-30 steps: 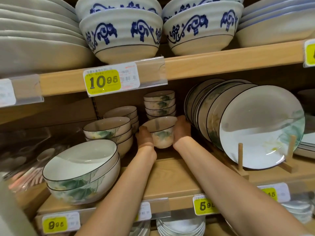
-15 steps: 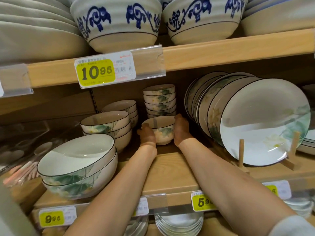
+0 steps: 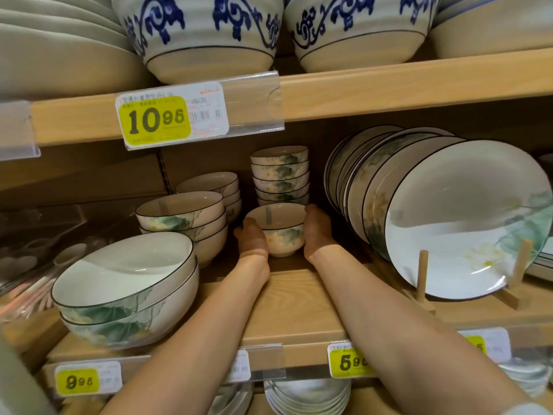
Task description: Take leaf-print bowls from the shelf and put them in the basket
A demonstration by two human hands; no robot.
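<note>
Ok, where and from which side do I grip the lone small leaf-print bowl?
Cup its flared wall below the rim from left and right, reaching from the front: the small leaf-print ceramic bowl is upright, with stacked bowls behind and leaning plates alongside.

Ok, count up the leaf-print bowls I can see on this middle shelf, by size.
Small: 6, with 5 in the tall stack and 1 held bowl between the left hand and right hand.
Medium: 6, front stack of 3, rear stack of 3.
Large: 2, the large bowls nested.
Total: 14.
</note>
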